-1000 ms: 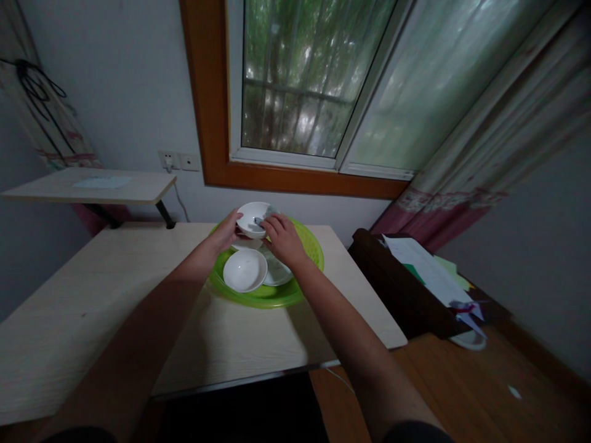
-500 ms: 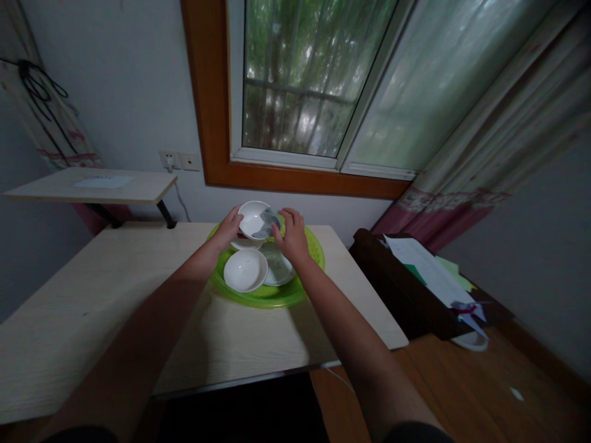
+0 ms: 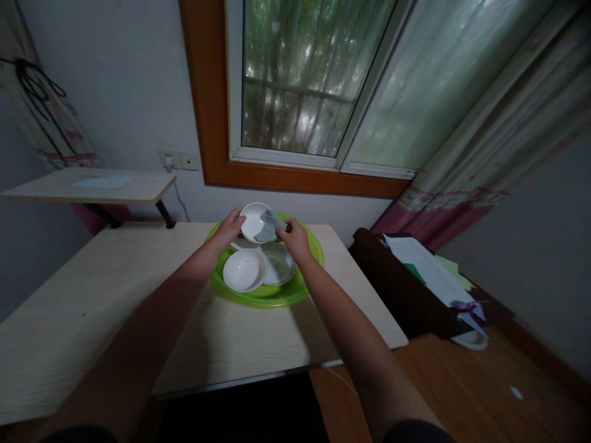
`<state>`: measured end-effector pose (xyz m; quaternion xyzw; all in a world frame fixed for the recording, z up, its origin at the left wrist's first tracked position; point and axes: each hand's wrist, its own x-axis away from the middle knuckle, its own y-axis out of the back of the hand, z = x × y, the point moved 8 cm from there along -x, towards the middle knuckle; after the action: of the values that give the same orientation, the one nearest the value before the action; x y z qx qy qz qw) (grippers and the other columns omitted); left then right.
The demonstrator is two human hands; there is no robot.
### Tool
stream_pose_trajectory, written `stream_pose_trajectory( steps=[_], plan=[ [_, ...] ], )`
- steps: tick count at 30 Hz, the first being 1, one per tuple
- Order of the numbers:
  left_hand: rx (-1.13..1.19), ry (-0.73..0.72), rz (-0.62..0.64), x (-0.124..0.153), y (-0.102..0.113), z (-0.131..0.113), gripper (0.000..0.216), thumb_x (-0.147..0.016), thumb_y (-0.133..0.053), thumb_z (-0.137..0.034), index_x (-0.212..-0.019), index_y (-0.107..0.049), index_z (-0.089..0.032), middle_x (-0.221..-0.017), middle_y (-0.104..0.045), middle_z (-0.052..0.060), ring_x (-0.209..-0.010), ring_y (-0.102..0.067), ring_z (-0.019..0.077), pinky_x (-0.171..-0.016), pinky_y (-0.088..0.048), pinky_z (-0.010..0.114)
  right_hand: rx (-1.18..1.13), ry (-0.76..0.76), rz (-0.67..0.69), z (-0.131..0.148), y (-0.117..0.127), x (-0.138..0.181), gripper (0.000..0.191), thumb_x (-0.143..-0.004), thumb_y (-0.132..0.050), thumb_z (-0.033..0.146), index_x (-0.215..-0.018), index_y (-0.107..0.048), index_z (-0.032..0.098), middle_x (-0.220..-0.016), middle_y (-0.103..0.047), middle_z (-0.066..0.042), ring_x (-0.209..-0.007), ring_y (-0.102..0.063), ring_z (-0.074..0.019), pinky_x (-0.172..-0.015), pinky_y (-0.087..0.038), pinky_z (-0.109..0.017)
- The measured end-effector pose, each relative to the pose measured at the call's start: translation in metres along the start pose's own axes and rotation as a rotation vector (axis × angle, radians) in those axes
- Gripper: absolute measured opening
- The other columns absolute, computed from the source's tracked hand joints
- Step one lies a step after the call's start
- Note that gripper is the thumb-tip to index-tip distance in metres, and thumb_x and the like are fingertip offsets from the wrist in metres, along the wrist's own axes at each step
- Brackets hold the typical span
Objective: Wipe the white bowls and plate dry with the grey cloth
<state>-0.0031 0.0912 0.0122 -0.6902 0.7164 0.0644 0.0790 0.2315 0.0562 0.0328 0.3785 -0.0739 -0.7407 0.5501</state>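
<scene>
Two bare arms reach forward in the head view, from the lower corners, drawing closer together toward the hands. The left hand point(image 3: 228, 229) turns inward, its thumb at the rim of a bowl point(image 3: 252, 221) and its other fingers partly hidden beneath; they grasp that bowl, which sits between the two sets of fingers with its inside facing the person. The right hand point(image 3: 295, 239) bends in from the other side, knuckles away from the bowl, its fingers curled and pinching a grey piece point(image 3: 270, 216) that reaches from them over the bowl's inside; whether it is cloth or film, I cannot tell. Just below the left fingers, a dish point(image 3: 245, 243) shows in part. Nearer the person than both sets of fingers are a lower bowl point(image 3: 244, 271) and, beside it, below the right fingers, a plate point(image 3: 281, 266). Under all these lies a green basin point(image 3: 268, 303), on the desk point(image 3: 115, 264).
</scene>
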Motion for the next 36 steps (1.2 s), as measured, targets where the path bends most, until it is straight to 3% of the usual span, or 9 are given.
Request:
stream_pose_trajectory(
  steps=[7,12,16,19,21,25,29,33,36],
  plan=[
    [-0.053,0.006,0.101,0.005,-0.007,-0.003,0.046,-0.085,-0.065,-0.051,-0.115,-0.069,-0.017,-0.091,-0.073,0.007,-0.072,-0.063,0.0189,-0.059,-0.048,0.027,-0.017,0.26,-0.133,0.031,0.015,0.007,0.021,-0.091,-0.061,0.03,-0.106,-0.068,0.017,-0.1,-0.069,-0.009,-0.085,-0.064,-0.0218,-0.082,-0.055,-0.036],
    [-0.044,-0.008,0.167,0.011,-0.014,-0.012,0.037,-0.085,-0.066,-0.055,-0.091,-0.069,-0.018,-0.077,-0.067,0.005,-0.063,-0.058,0.0173,-0.054,-0.044,0.027,0.072,0.566,0.141,0.062,-0.014,0.024,0.016,-0.095,-0.063,0.023,-0.107,-0.073,0.019,-0.117,-0.068,-0.011,-0.11,-0.064,-0.0231,-0.099,-0.054,-0.038],
    [-0.055,-0.031,0.17,0.011,-0.014,-0.013,0.037,-0.084,-0.064,-0.057,-0.084,-0.067,-0.02,-0.077,-0.066,0.006,-0.064,-0.057,0.0179,-0.054,-0.044,0.028,0.215,0.737,0.375,0.079,-0.034,0.045,0.023,-0.101,-0.06,0.033,-0.106,-0.077,0.019,-0.109,-0.075,-0.009,-0.107,-0.067,-0.0227,-0.101,-0.052,-0.038],
    [-0.078,-0.046,0.166,0.009,-0.013,-0.013,0.037,-0.085,-0.063,-0.058,-0.086,-0.068,-0.021,-0.079,-0.066,0.007,-0.069,-0.059,0.0201,-0.057,-0.046,0.029,0.273,0.766,0.456,0.085,-0.038,0.054,0.032,-0.106,-0.052,0.036,-0.112,-0.078,0.019,-0.108,-0.078,-0.009,-0.105,-0.07,-0.022,-0.099,-0.053,-0.036],
    [-0.096,-0.054,0.158,0.009,-0.012,-0.013,0.037,-0.084,-0.063,-0.057,-0.085,-0.067,-0.02,-0.078,-0.066,0.007,-0.071,-0.06,0.0211,-0.058,-0.046,0.03,0.297,0.773,0.46,0.087,-0.038,0.057,0.034,-0.106,-0.05,0.038,-0.121,-0.075,0.019,-0.12,-0.077,-0.01,-0.113,-0.07,-0.0228,-0.103,-0.053,-0.038],
    [-0.074,-0.034,0.165,0.008,-0.015,-0.013,0.035,-0.084,-0.064,-0.053,-0.088,-0.068,-0.019,-0.08,-0.068,0.007,-0.069,-0.06,0.02,-0.059,-0.048,0.03,0.349,0.766,0.412,0.083,-0.041,0.058,0.046,-0.105,-0.052,0.044,-0.14,-0.063,0.017,-0.146,-0.062,-0.016,-0.137,-0.059,-0.0269,-0.119,-0.041,-0.048],
    [-0.037,-0.012,0.206,0.009,-0.019,-0.013,0.041,-0.082,-0.067,-0.056,-0.095,-0.069,-0.018,-0.083,-0.071,0.006,-0.066,-0.06,0.0175,-0.057,-0.048,0.027,0.44,0.728,0.363,0.074,-0.042,0.055,0.063,-0.099,-0.059,0.055,-0.146,-0.057,0.012,-0.155,-0.052,-0.021,-0.146,-0.049,-0.0318,-0.125,-0.032,-0.054],
    [-0.008,0.001,0.16,0.008,-0.014,-0.01,0.044,-0.08,-0.068,-0.058,-0.096,-0.068,-0.017,-0.083,-0.07,0.004,-0.065,-0.059,0.0159,-0.055,-0.047,0.025,0.525,0.731,0.271,0.079,-0.034,0.051,0.072,-0.092,-0.068,0.06,-0.138,-0.061,0.006,-0.148,-0.058,-0.025,-0.139,-0.055,-0.0351,-0.126,-0.031,-0.053],
    [-0.004,0.019,0.09,0.006,-0.008,-0.006,0.044,-0.081,-0.066,-0.056,-0.102,-0.067,-0.017,-0.086,-0.069,0.004,-0.066,-0.06,0.0166,-0.055,-0.049,0.026,0.596,0.725,0.251,0.085,-0.031,0.049,0.053,-0.088,-0.076,0.051,-0.119,-0.071,0.008,-0.124,-0.072,-0.023,-0.122,-0.063,-0.0349,-0.121,-0.035,-0.052]
  ],
)
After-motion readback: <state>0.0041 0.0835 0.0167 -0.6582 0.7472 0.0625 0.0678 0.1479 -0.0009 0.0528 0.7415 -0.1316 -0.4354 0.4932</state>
